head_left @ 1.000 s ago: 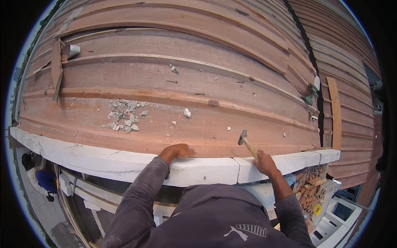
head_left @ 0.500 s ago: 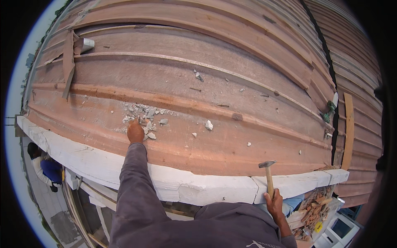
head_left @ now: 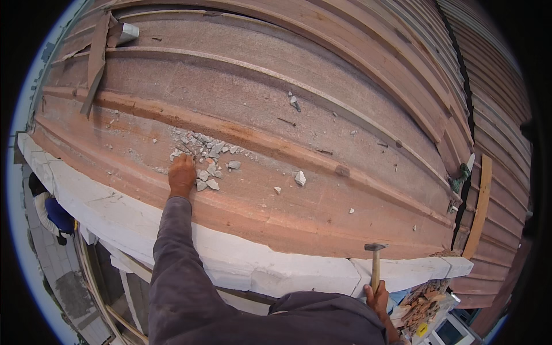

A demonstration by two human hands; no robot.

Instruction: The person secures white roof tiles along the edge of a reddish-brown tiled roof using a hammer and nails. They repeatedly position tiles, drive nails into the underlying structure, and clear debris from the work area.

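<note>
My left hand (head_left: 181, 172) reaches forward into loose grey-white rubble (head_left: 215, 148) on the pinkish ribbed roof sheet (head_left: 276, 221); its fingers are bent, and what they hold is hidden or too small to name. At the lower right my right hand (head_left: 375, 302) grips a hammer (head_left: 376, 271) by its wooden handle, head upward. Both arms pass over a white block edging (head_left: 302, 270) along the near side of the roof. A few small stray chips (head_left: 300, 178) lie to the right of the pile.
A bent metal strip (head_left: 98, 57) lies upper left. At the right are a green tool-like object (head_left: 461, 178), a dark gap and a wooden plank (head_left: 477, 207). A person (head_left: 54, 213) is below the edge at far left. Broken debris (head_left: 422, 307) lies below at lower right.
My left hand has moved from the near edging forward and left into the rubble. My right hand with the hammer has moved lower in the view, the handle now more upright.
</note>
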